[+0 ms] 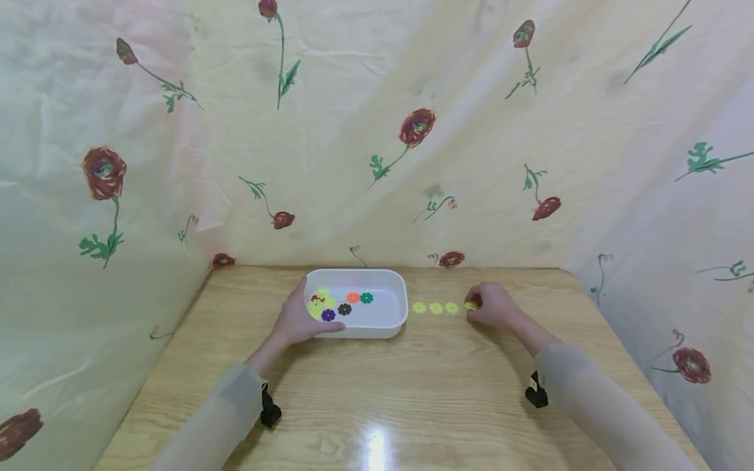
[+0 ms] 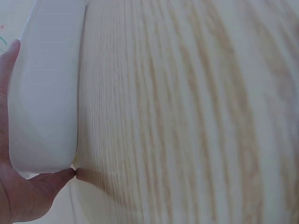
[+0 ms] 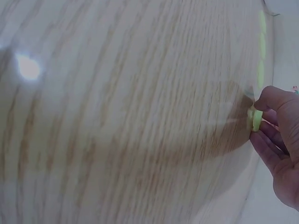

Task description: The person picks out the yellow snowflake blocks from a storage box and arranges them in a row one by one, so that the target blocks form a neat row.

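A white plastic tub point(image 1: 377, 332) stands near the back of the table. My left hand point(image 1: 296, 320) grips its left end, thumb along the front rim and fingers at the left side. In the left wrist view the hand point(image 2: 23, 196) wraps a corner of the tub wall point(image 2: 46, 93). To the right, my right hand point(image 1: 493, 306) pinches a yellow flower-shaped piece point(image 3: 257, 120) between thumb and fingers, low at the tabletop. Left of that hand, three similar yellow flower pieces point(image 1: 435, 308) lie in a row.
Inside the tub lie several yellow flower pieces point(image 1: 330, 303), plus orange point(image 1: 353, 297), green point(image 1: 367, 298), black point(image 1: 344, 309) and purple point(image 1: 328, 315) ones. The wood-grain table point(image 1: 377, 386) ends at a flower-printed cloth point(image 1: 330, 163) behind and at both sides.
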Motion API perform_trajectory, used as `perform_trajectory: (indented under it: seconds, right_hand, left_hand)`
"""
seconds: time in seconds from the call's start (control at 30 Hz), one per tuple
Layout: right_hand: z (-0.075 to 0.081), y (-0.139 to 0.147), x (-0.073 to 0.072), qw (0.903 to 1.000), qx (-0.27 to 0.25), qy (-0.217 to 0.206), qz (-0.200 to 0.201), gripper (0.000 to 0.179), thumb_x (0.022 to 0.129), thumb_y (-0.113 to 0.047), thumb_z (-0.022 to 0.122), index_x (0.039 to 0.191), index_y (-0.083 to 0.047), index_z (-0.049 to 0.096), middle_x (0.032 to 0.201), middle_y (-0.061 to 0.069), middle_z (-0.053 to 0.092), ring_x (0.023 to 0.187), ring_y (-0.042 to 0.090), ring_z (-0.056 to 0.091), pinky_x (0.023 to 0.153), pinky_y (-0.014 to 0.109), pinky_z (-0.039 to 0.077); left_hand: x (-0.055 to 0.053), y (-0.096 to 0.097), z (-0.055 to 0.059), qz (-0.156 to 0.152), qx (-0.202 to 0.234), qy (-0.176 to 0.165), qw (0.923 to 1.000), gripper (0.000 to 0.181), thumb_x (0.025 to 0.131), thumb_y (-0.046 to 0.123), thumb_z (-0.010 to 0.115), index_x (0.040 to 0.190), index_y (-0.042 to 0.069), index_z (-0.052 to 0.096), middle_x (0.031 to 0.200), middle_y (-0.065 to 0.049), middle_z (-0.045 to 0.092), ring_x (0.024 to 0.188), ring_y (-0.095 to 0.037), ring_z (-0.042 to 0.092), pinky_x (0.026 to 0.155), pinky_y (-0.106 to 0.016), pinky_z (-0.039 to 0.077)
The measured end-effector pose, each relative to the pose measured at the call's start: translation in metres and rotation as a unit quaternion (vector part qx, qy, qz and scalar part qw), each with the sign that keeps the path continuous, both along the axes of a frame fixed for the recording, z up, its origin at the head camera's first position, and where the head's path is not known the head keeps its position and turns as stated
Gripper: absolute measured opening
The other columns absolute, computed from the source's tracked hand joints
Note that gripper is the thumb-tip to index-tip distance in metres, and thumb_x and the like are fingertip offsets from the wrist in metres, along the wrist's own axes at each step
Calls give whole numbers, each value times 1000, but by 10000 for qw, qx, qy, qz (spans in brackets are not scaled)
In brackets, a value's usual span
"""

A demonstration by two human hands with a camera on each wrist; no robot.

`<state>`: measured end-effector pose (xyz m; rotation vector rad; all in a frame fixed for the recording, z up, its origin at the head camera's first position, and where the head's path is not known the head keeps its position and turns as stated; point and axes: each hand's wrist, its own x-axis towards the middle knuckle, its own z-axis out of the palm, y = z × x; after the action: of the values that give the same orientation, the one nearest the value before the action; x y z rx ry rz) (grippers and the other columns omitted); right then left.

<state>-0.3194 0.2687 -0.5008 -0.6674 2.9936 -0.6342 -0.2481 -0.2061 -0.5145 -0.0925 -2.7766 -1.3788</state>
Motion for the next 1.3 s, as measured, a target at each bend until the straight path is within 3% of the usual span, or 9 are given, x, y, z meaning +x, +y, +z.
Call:
perform_trajectory:
  seconds: [0.33, 0.9, 1.3]
  right_hand:
    - [-1, 0, 1, 9999, -24, 53, 111, 16, 81, -8, 80, 96, -2, 78, 83, 5, 72, 77, 14, 63, 73, 34, 56]
    - [-2, -1, 3, 9999, -15, -106, 90, 19, 82, -10, 82, 99, -1, 77, 87, 7, 73, 80, 16, 65, 76, 38, 58]
    - [-3, -5, 3, 9995, -27, 138, 266, 18, 82, -11, 80, 98, -2, 78, 87, 7, 75, 78, 17, 67, 75, 38, 60]
  left_hand:
    - [1, 1, 2, 20, -37, -71, 10000, 149, 63, 59, 100, 172, 13, 9, 165, -17, 40, 146, -40, 46, 122, -66, 38]
    - [-1, 2, 0, -36, 26, 32, 10000, 140, 63, 51, 102, 169, 19, 18, 156, -12, 50, 138, -35, 53, 118, -61, 45]
    - [-1, 1, 0, 6, 9, 53, 10000, 139, 64, 49, 102, 170, 18, 16, 155, -13, 50, 135, -34, 54, 117, -62, 46]
